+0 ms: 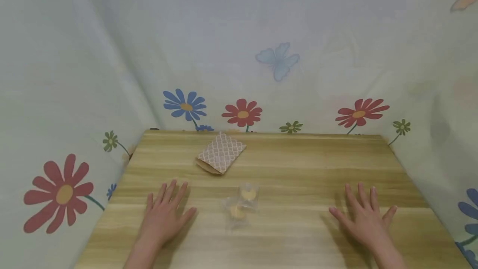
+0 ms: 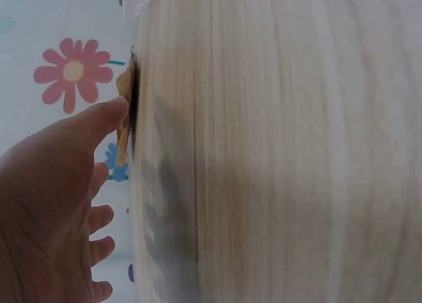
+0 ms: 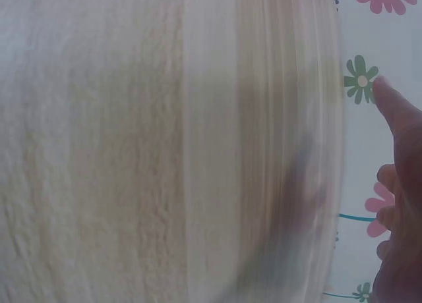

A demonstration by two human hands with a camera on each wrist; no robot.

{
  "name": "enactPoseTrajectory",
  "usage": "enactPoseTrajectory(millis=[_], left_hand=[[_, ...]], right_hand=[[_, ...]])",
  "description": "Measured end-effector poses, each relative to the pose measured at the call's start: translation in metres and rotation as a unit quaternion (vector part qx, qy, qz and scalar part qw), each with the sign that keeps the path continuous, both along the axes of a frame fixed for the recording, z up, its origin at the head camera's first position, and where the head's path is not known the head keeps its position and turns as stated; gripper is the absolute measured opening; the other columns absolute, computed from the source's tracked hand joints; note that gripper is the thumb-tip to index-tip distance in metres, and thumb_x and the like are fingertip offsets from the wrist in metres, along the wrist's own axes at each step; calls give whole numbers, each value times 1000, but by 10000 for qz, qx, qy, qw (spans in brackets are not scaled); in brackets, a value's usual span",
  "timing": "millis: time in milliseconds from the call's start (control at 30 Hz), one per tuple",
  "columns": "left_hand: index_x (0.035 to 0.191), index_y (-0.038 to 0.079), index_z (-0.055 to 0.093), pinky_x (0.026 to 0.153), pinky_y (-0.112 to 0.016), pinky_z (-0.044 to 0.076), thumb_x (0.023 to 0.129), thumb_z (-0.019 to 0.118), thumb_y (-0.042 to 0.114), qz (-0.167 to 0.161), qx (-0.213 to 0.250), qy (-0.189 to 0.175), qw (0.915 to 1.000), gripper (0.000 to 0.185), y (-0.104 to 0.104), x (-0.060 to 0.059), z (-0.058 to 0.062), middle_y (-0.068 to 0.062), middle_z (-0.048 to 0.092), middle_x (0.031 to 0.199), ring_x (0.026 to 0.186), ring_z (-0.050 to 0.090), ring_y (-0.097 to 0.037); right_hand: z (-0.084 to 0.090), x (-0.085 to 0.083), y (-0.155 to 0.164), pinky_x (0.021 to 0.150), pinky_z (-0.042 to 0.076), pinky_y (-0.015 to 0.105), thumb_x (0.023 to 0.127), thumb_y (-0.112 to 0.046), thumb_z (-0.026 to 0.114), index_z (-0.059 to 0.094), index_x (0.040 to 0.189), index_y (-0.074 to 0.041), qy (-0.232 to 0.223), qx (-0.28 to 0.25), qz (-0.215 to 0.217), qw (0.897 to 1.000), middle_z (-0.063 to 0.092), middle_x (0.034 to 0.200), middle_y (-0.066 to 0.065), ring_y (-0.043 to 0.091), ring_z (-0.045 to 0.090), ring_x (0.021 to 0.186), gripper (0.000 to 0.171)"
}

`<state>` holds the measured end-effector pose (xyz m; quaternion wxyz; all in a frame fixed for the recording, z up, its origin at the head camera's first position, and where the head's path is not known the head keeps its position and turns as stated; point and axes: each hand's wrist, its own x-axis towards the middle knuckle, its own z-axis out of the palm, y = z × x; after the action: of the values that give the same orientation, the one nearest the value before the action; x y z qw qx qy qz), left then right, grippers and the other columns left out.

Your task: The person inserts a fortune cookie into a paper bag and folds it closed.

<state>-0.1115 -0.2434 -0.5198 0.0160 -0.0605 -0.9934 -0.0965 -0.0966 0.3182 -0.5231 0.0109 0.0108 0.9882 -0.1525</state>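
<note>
My left hand [image 1: 164, 211] lies flat on the wooden table [image 1: 298, 165], palm down, fingers spread and straight. My right hand [image 1: 364, 215] lies flat the same way on the right side. Between them sit two small clear packets [image 1: 242, 204], each with a yellow heart-shaped piece inside. A patterned pink-and-white paper pouch [image 1: 221, 152] lies farther back near the table's far edge. Neither hand touches the packets or the pouch. The left wrist view shows my left hand [image 2: 59, 204] beside the table top [image 2: 277, 145]. In the right wrist view my right hand [image 3: 399, 204] is at the frame's edge.
A pale fabric backdrop [image 1: 242, 53] printed with flowers and a butterfly surrounds the table on the back and both sides. The table's left edge [image 1: 123, 177] and right edge [image 1: 410, 177] run close to the fabric.
</note>
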Motion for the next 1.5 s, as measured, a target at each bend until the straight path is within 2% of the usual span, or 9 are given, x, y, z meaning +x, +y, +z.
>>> enactPoseTrajectory(millis=[300,567,833,1000,1200,1300,1500], left_hand=[[167,22,38,122,-79,11,102,59,66,-85,0,39,10000,82,3,-4,1,-20,30,172,158,24,-51],[167,20,40,122,-78,11,101,60,64,-205,-74,32,9998,81,9,-6,5,-19,30,172,157,25,-50],[166,19,40,122,-78,14,100,65,61,-442,-148,95,9989,83,17,-18,13,-19,31,172,157,27,-49],[166,17,41,122,-77,15,98,68,59,-656,-228,163,9975,84,21,-35,18,-20,33,171,157,28,-49],[166,15,40,122,-76,21,97,71,58,-992,-248,130,9947,87,19,-67,29,-20,34,171,155,33,-50],[167,15,38,122,-75,22,96,74,55,-1231,-163,-21,9923,89,18,-84,35,-20,33,171,154,33,-50],[167,16,37,124,-73,19,94,75,57,-1569,-338,-407,9862,92,20,-115,44,-20,32,172,157,29,-48]], right_hand=[[-8,-2,3,99,-18,93,100,-74,53,24,170,-9,-81,-95,20,9999,7,172,34,59,-10,156,100],[-6,-4,1,100,-21,91,100,-74,53,24,169,-8,-141,-155,81,9997,4,172,34,59,-12,156,101],[-1,-4,0,102,-21,89,99,-74,55,26,169,-8,-8,-140,99,9999,9,172,34,59,-8,157,100],[1,-4,-1,103,-20,89,99,-73,56,27,169,-8,9,-151,137,9998,9,172,33,59,-7,157,100],[6,-8,-5,104,-17,91,98,-72,59,28,169,-9,149,-240,247,9993,11,173,32,58,-5,158,100],[7,-10,-8,104,-16,91,98,-72,59,27,169,-10,133,-273,295,9991,12,173,31,58,-4,158,100],[6,-14,-12,105,-16,91,97,-74,59,25,170,-13,38,-246,337,9991,11,174,29,58,-1,158,101]])
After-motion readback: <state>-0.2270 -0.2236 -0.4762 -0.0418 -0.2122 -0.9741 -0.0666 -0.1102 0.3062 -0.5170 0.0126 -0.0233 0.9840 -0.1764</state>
